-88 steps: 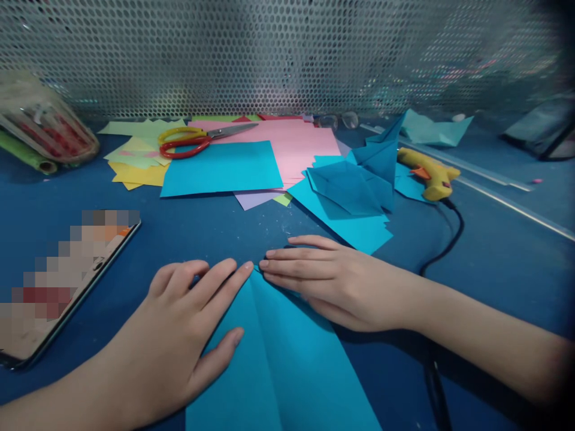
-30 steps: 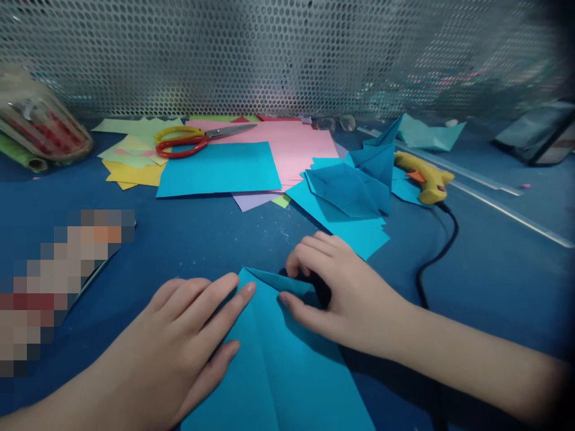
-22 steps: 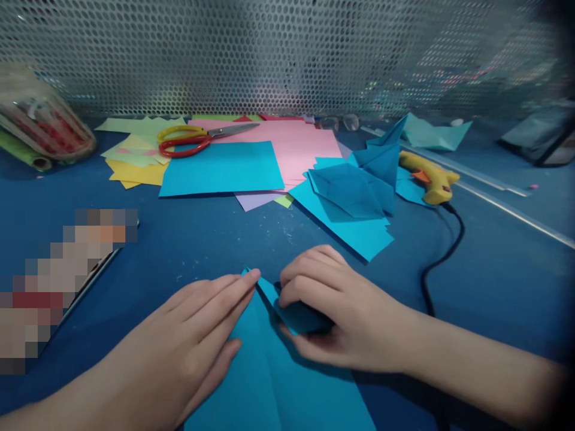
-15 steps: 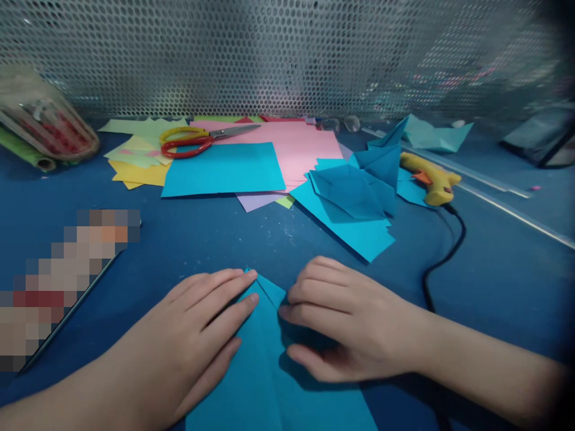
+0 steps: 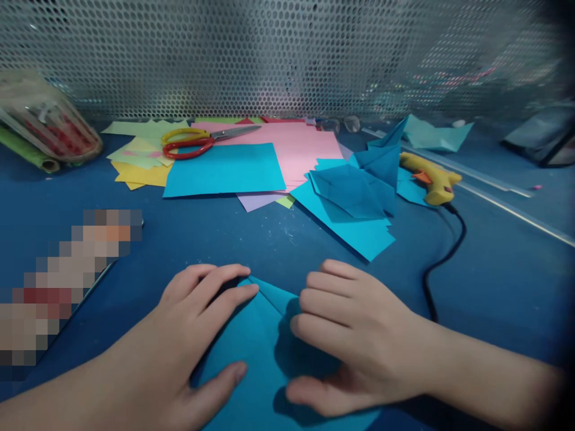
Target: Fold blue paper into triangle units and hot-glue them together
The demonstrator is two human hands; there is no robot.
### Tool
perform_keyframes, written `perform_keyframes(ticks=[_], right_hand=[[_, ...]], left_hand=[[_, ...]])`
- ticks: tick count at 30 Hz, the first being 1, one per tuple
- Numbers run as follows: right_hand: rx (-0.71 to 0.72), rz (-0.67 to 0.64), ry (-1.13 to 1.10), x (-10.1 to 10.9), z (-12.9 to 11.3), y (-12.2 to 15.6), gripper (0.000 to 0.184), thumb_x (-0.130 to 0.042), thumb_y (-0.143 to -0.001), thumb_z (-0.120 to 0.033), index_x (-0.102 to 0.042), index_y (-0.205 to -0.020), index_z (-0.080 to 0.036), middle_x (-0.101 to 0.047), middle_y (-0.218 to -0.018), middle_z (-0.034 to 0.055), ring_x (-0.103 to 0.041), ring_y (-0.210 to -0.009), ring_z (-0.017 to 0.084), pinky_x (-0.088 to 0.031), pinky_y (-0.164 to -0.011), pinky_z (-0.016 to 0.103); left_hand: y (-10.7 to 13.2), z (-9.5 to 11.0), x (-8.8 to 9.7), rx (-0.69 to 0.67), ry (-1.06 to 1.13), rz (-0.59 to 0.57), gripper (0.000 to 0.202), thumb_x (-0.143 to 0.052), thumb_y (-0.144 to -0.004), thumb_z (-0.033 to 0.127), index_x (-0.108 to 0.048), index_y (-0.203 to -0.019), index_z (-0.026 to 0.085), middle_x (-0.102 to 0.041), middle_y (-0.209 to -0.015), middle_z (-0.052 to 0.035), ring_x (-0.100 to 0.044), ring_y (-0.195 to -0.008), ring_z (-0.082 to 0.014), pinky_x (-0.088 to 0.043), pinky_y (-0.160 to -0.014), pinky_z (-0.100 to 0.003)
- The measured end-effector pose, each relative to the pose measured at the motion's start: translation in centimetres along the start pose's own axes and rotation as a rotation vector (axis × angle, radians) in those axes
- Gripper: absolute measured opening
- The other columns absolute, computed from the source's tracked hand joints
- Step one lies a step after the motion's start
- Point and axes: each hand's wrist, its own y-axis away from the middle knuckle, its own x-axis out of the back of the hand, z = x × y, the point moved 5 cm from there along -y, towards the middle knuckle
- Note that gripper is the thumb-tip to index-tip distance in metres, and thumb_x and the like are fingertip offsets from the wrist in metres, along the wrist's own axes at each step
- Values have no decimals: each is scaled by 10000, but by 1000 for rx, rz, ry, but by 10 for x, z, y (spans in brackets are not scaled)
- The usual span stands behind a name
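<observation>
Blue paper [image 5: 254,344] sits bottom centre of frame, probably light, bendy, easily creased, best held by its edges; left hand [image 5: 193,326] spread, fingertips on top corner, right hand [image 5: 366,338] half-curled at folded flap [image 5: 277,296], thumb apart.

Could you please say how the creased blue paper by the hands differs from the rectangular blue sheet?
The creased blue paper is partly folded; the rectangular blue sheet looks flat. The paper lies under the left hand, the sheet partly under red-yellow-handled scissors. Both are blue.
</observation>
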Motion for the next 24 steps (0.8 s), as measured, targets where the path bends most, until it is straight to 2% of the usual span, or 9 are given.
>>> perform_keyframes(ticks=[2, 5, 9, 12, 15, 17, 19, 22, 24], right_hand=[[27, 5, -9, 1, -2, -1, 666, -244, -1102, -462, -564, -589, -182, -421, -559, -15, -315, -571, 151, -257, -584, 332], [24, -18, 12, 1, -1, 0, 624, -298, -1087, -464, -591, -614, -181, -440, -574, -10, -328, -591, 158, -248, -591, 341], [-14, -48, 39, 1, 5, 3, 587, -362, -1063, -493, -634, -656, -171, -463, -595, 3, -358, -624, 170, -257, -602, 352], [-118, -103, -132, 2, 8, 4, 600, -425, -1013, -646, -677, -762, -163, -552, -689, 13, -419, -664, 163, -298, -622, 341], [-267, -241, -353, 1, 5, 6, 529, -719, -798, -715, -688, -890, -196, -645, -866, 11, -514, -763, 167, -370, -685, 329], [-353, -335, -416, 0, 1, 7, 469, -898, -677, -555, -679, -917, -216, -658, -919, -1, -564, -833, 177, -421, -742, 329], [-420, -391, -474, -1, -4, 8, 374, -942, -663, -314, -663, -892, -219, -663, -913, -14, -601, -869, 168, -466, -772, 305], [-460, -339, -613, 1, -8, 7, 290, -813, -707, -39, -619, -833, -213, -673, -848, -49, -627, -816, 104, -503, -728, 200], [-432, -261, -627, 4, -9, 5, 252, -679, -765, 16, -598, -836, -212, -683, -809, -56, -632, -750, 76, -511, -677, 156]], left_hand=[[4, 2, -2, 77, 44, 34, 515, -546, -931, 339, -480, -1441, 305, -537, -1472, -34, -491, -1323, -275, -528, -1026, -420], [6, 5, -5, 92, 107, 54, 453, -579, -892, 298, -540, -1344, 310, -567, -1343, -50, -540, -1225, -266, -555, -960, -395], [5, 4, -1, 66, 150, 61, 315, -470, -983, 200, -604, -1250, 301, -624, -1155, -43, -604, -1051, -205, -562, -863, -309], [5, 7, 4, 2, 189, 71, 505, -347, -968, 25, -615, -1272, 328, -647, -1075, -11, -602, -979, -148, -533, -843, -233], [5, 10, 5, -27, 231, 95, 601, -323, -942, -21, -582, -1343, 344, -648, -1080, 15, -579, -969, -119, -502, -862, -187], [5, 12, 4, -44, 249, 122, 564, -334, -955, 1, -599, -1331, 327, -647, -1073, 18, -563, -971, -121, -488, -872, -180], [4, 13, 6, -72, 214, 181, 522, -344, -948, -1, -646, -1263, 285, -651, -1074, 4, -554, -1003, -135, -472, -897, -196], [2, 18, 10, -207, 34, 259, 443, -355, -959, -10, -685, -1143, 221, -693, -1148, -15, -553, -1122, -161, -406, -1036, -256], [1, 21, 11, -281, -49, 259, 346, -383, -1024, 59, -686, -1110, 201, -700, -1271, -15, -531, -1258, -169, -305, -1166, -294]])
